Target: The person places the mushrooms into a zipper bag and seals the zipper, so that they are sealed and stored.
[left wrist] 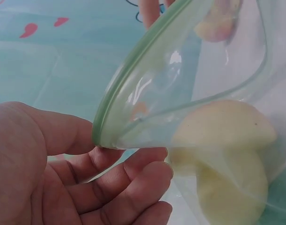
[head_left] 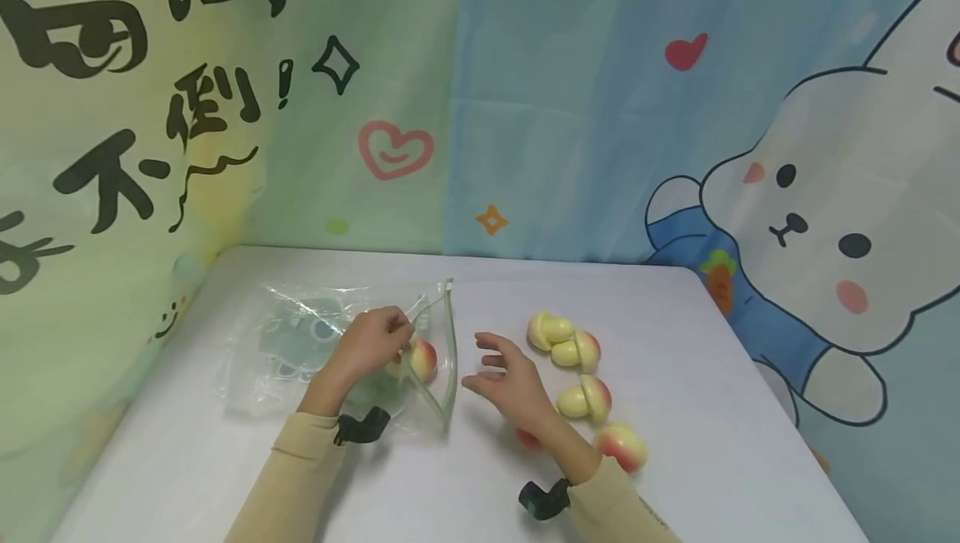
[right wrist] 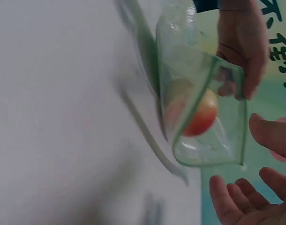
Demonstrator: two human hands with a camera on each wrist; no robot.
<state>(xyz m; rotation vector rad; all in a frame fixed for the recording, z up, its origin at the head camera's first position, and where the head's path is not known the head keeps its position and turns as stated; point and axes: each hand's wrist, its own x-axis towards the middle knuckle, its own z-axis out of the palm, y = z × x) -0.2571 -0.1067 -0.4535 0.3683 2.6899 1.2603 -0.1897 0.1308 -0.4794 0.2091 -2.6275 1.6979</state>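
Clear plastic, edged in green, makes up the zip bag (head_left: 451, 360) in the head view, where the left hand (head_left: 371, 345) pinches its rim between thumb and finger. Just right of those fingertips, a red-and-yellow mushroom-shaped piece (head_left: 424, 360) lies inside the bag. The right hand (head_left: 512, 381) holds nothing; its fingers are apart, pointing toward the rim without touching it. To the right of these fingers, more mushroom-shaped pieces (head_left: 577, 351) lie on the white table (head_left: 712, 410).

From the left wrist, thumb and forefinger clamp a corner of the green rim. The bagged piece shows just right of the fingertips, its pale cap over a yellow, rounded body.

From the right wrist, the rim gapes above the right hand's spread fingers; the bagged piece sits to their upper left.
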